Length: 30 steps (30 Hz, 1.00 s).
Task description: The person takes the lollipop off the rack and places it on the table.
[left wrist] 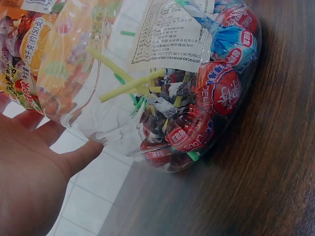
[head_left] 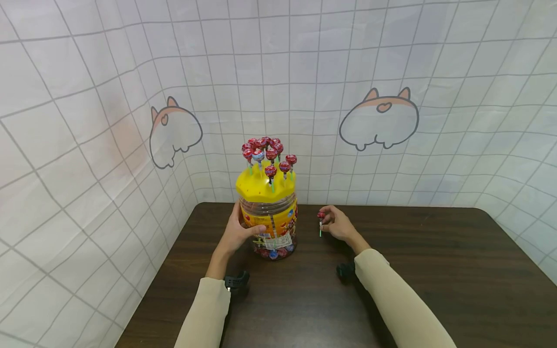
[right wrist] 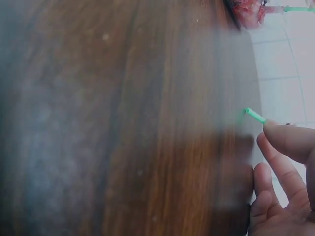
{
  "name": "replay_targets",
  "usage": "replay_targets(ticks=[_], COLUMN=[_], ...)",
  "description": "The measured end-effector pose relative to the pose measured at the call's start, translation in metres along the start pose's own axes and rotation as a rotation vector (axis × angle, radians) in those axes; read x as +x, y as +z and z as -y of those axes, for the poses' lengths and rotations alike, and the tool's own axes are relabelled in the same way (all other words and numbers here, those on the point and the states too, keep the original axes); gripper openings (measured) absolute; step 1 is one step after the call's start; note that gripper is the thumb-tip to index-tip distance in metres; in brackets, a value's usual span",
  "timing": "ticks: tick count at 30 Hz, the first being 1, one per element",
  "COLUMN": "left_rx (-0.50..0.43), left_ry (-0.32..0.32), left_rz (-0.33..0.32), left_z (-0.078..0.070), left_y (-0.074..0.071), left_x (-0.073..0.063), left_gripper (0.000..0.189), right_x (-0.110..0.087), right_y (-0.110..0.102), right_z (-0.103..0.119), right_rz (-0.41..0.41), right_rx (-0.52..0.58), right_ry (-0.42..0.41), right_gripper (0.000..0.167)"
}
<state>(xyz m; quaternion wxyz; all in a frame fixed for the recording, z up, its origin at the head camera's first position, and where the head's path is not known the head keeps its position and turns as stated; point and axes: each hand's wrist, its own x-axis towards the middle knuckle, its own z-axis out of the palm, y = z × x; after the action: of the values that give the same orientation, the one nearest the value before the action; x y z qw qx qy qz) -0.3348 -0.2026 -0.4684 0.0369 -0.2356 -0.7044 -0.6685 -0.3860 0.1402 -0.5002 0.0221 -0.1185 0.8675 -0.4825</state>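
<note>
A clear plastic candy jar (head_left: 278,217) with a bumpy yellow lid (head_left: 256,188) stands upright on the table. Several lollipops (head_left: 271,171) in red wrappers, and one in blue, stick up from the lid. My left hand (head_left: 237,234) grips the jar's left side, thumb across the front label; in the left wrist view it lies beside the jar wall, with wrapped lollipops (left wrist: 219,88) visible inside. To the right of the jar, my right hand (head_left: 338,224) pinches a red lollipop (head_left: 321,215). Its green stick (right wrist: 256,116) points downward in the head view and pokes past my thumb in the right wrist view.
The dark wooden table (head_left: 435,270) extends to both sides, its far edge near a white gridded curtain (head_left: 313,72) printed with cartoon animal rears. A black wrist device (head_left: 237,280) is on my left wrist, another (head_left: 345,272) by my right.
</note>
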Motion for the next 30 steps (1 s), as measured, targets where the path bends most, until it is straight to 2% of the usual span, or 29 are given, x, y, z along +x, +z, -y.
replay_targets(ticks=[30], left_rx=[0.001], left_ry=[0.005], left_rz=[-0.003], left_z=[0.0024], left_y=[-0.0003], left_x=[0.0015], left_gripper=[0.093], right_x=[0.0099], right_y=[0.0081], right_z=[0.0027], right_rz=[0.006], right_rx=[-0.022], right_ry=[0.042], right_gripper=[0.046])
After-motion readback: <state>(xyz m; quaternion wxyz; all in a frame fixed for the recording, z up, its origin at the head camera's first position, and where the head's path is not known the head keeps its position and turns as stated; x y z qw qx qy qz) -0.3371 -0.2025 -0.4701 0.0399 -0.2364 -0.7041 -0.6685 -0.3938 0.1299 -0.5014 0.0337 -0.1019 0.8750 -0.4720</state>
